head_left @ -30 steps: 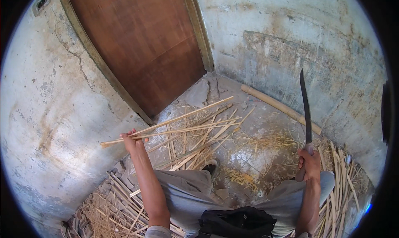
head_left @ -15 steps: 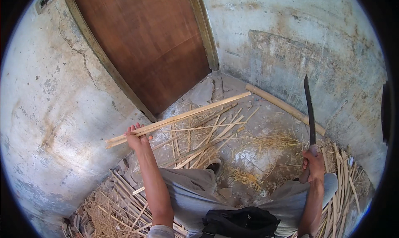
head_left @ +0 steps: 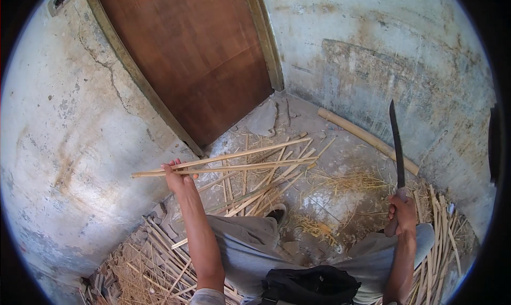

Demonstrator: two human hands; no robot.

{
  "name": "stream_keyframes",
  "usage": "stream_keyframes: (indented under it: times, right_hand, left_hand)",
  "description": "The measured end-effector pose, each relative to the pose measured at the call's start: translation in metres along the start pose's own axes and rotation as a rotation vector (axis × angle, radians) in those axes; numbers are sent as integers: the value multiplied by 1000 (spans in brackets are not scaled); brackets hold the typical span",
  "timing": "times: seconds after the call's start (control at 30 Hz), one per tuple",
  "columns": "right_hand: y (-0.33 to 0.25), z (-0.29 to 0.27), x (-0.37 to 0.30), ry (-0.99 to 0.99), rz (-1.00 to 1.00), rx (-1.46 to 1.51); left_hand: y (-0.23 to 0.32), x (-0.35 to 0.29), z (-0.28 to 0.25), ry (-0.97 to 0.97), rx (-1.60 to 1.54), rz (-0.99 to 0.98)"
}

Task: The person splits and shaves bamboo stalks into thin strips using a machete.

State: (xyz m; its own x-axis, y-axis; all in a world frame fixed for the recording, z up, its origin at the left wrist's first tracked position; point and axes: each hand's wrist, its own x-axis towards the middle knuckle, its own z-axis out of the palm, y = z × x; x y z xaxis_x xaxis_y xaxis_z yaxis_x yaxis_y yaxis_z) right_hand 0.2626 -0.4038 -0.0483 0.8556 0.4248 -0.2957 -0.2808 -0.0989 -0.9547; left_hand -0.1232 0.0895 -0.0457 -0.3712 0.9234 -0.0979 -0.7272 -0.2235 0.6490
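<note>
Two long, pale split bamboo strips (head_left: 245, 152) stretch out to the right from my left hand (head_left: 174, 180). My left fingers are wrapped round them near one end, and their far ends stand apart like a narrow V. On the right, my right hand (head_left: 403, 212) grips the handle of a machete (head_left: 397, 145), its dark blade pointing up and away from me. The blade is clear of the strips. Under the held strips, more loose bamboo strips (head_left: 271, 185) lie crossed on the floor.
A round bamboo pole (head_left: 367, 140) lies along the foot of the right wall. Piles of strips sit beside me, at left (head_left: 165, 257) and right (head_left: 436, 241). Shavings (head_left: 354, 181) litter the floor before a brown door (head_left: 197, 54). A black waist bag (head_left: 311, 286) rests on my lap.
The strips in my left hand have parted, and their far ends have swung down toward the pile on the floor. The machete is held almost as before.
</note>
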Motion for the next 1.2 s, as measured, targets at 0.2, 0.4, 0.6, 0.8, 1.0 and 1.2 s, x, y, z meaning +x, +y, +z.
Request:
stream_keyframes:
  times: [0.2, 0.4, 0.6, 0.8, 1.0, 1.2]
  right_hand:
    - [6, -5, 5, -14, 15, -25]
    - [4, 0, 2, -14, -4, -24]
    - [3, 5, 0, -30, 21, -1]
    - [7, 2, 1, -25, 21, -8]
    - [5, 4, 1, -30, 41, -53]
    - [0, 11, -6, -36, 48, -76]
  left_hand:
    - [-4, 0, 1, 96, -8, 39]
    - [-6, 9, 2, 266, -120, -19]
    - [-1, 14, -1, 205, -80, -70]
    - [3, -17, 21, 270, 107, -56]
    - [6, -34, 27, 230, 279, 42]
    - [4, -28, 28, 202, 263, 41]
